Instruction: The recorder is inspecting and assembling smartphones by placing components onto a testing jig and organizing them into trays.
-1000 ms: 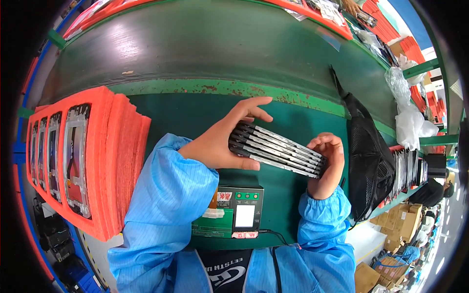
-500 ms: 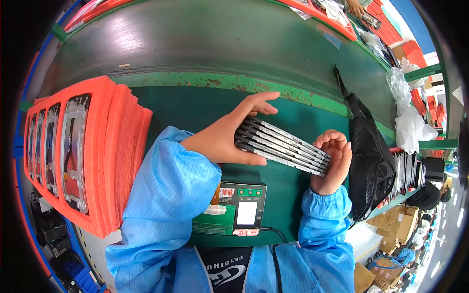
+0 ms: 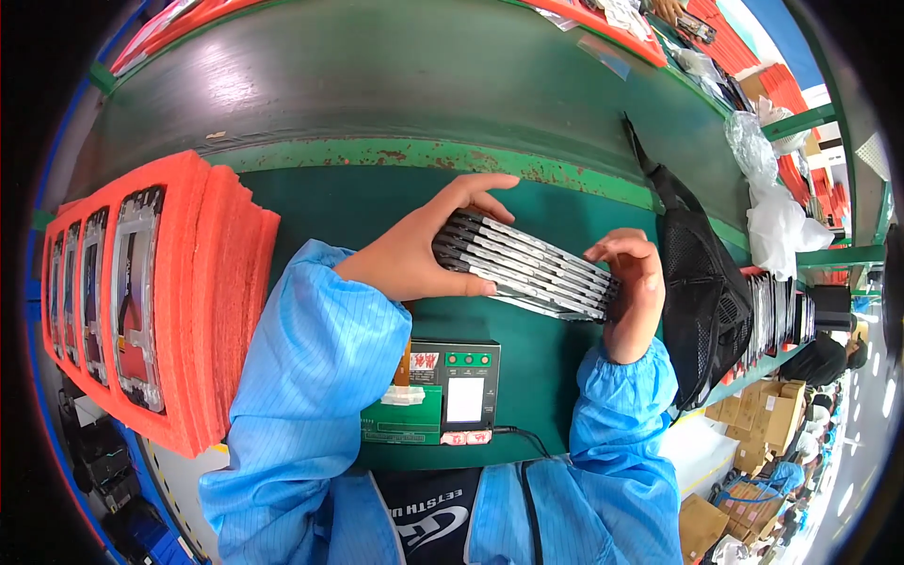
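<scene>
Both hands clamp 1 stack of thin, flat metal frames (image 3: 527, 268) above the green table (image 3: 358, 207): left hand (image 3: 424, 250) wraps one end, right hand (image 3: 633, 278) caps the other. Ribbed orange foam trays (image 3: 202, 301) lie left.

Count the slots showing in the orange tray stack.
4, side by side across the top orange tray, each holding a dark frame; more may be hidden at the left edge.
</scene>
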Demonstrator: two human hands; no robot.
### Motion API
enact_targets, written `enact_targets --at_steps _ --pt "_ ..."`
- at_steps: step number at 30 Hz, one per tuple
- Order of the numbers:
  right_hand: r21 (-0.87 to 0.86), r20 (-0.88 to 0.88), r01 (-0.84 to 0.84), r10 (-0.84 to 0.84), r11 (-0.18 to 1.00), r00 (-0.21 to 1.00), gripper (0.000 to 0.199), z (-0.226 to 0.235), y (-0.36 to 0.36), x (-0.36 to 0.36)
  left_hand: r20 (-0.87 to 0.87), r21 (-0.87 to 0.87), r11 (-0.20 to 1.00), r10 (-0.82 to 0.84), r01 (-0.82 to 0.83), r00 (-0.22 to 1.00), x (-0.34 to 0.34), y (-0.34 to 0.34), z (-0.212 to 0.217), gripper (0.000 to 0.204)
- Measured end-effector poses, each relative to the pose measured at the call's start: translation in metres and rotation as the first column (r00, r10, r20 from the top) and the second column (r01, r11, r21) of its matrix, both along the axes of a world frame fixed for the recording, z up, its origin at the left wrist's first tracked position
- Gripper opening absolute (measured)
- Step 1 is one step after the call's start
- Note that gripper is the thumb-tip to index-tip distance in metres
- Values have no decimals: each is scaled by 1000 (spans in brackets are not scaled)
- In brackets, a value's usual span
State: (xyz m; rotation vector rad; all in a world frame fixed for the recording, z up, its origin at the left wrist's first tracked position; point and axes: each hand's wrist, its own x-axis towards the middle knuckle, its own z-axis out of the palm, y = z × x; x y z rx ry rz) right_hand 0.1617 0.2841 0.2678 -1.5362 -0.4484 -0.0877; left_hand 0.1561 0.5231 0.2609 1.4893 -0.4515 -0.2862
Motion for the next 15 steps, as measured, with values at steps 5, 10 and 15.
enact_targets --at_steps 5,10,15 --pt "-503 230 -13 149 864 962 43 28 6 -8 10 -16 1000 20 -20 1000 -1 -1 -2 89" --pt "-794 175 79 102 603 979 47 38 9 -17 60 7 999 53 -54 997 -1 -1 -5 89" --pt "-815 213 138 70 563 975 47 45 -5 -19 91 -36 995 99 -96 991 -1 -5 -9 82"
